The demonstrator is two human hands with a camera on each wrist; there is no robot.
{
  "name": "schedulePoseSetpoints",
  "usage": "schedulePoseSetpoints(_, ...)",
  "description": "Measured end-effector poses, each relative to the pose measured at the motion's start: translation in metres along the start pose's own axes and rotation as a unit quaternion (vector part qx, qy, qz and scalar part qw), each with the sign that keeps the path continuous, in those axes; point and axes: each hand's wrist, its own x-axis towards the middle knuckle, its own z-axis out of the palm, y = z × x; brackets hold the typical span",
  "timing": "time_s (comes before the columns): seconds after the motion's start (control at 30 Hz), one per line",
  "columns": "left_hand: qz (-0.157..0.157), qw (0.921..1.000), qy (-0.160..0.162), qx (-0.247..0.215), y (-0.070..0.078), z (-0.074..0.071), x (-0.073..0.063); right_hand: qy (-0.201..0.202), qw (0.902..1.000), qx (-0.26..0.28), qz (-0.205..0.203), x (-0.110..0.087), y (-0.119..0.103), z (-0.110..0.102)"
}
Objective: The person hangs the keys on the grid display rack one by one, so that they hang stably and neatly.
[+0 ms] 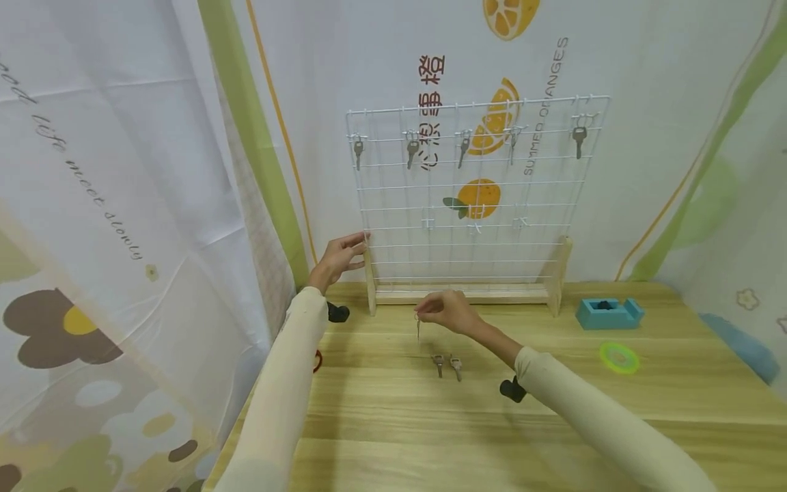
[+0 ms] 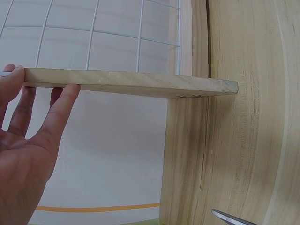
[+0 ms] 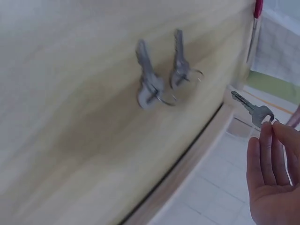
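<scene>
My right hand (image 1: 451, 311) pinches a key (image 3: 253, 108) by its ring end between thumb and finger, above the table near the rack's base. In the head view this key (image 1: 419, 329) hangs downward. Two more keys lie on the table below it, a left key (image 1: 438, 363) and a right key (image 1: 456, 366), each with a small ring. My left hand (image 1: 338, 258) touches the left wooden upright (image 2: 126, 80) of a white wire grid rack (image 1: 467, 184) with its fingertips, fingers mostly straight. Several keys hang from hooks along the rack's upper row, among them a far-right key (image 1: 579, 140).
Three white hooks lower on the grid hold nothing, including a middle hook (image 1: 475, 227). To the right are a blue tape dispenser (image 1: 609, 314) and a yellow-green ring (image 1: 619, 358). A red loop (image 1: 317, 361) shows beside the left sleeve. Printed curtains surround the wooden table (image 1: 393, 424).
</scene>
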Motion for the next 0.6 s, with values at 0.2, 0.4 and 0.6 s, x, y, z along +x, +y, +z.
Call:
schedulePoseSetpoints(0.2,0.005,1.0,-0.003,0.004,0.001,-0.001,0.0,0.022,0.9996,-0.016,-0.005,0.014,-0.012,-0.023)
schedulePoseSetpoints(0.4,0.004,1.0,-0.005,0.003,0.0,-0.001,0.001,0.057,0.9982,-0.018,0.005,0.027,-0.025,-0.049)
schedulePoseSetpoints(0.6,-0.002,1.0,-0.001,0.005,-0.001,0.0,0.002,0.095,0.9953,-0.02,0.006,0.037,-0.033,-0.071)
